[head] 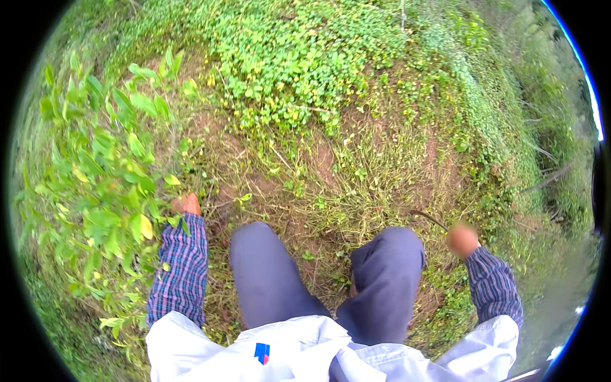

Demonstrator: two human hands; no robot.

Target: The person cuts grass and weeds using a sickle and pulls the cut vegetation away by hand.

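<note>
My right hand (463, 239) is closed around a sickle, held out past my right knee. Its thin, curved dark blade (429, 217) points left over cut grass and bare soil; the handle is hidden in my fist. On the other side, my left hand (189, 204) reaches down beside a leafy green shrub (119, 176). Leaves cover part of that hand, and its fingers are too hidden to show whether they hold a stem. The shrub has broad leaves, a few of them yellow.
Cut grass and dry stalks (305, 191) litter reddish soil (324, 162) before my bent knees (258, 253). Dense low ground cover (286, 67) grows farther ahead. Taller bushes and bare branches (549, 176) stand along the right side.
</note>
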